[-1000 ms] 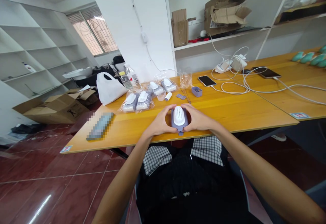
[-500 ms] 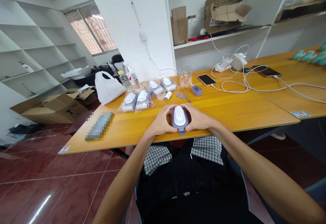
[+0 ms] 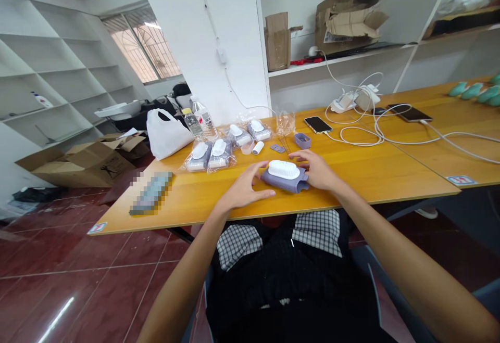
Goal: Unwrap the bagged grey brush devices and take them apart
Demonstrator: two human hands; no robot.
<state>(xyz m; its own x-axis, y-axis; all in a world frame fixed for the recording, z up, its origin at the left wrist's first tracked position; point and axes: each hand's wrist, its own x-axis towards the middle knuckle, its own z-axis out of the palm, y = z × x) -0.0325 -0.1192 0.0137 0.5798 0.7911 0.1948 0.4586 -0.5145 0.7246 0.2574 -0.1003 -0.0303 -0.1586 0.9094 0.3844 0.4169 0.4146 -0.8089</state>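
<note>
Purple-and-white case [image 3: 284,177], lying crosswise, between fingers [image 3: 301,154]

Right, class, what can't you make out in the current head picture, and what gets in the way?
All in the head view:
Underside of the purple-and-white piece: hidden by its own top.
Whether the right grip touches that piece: too small to tell.
Any contents of the white bag: hidden by its sides.
Full group of teal objects: cut off by the right edge.
Pixelated item at left: masked by blocks.
</note>
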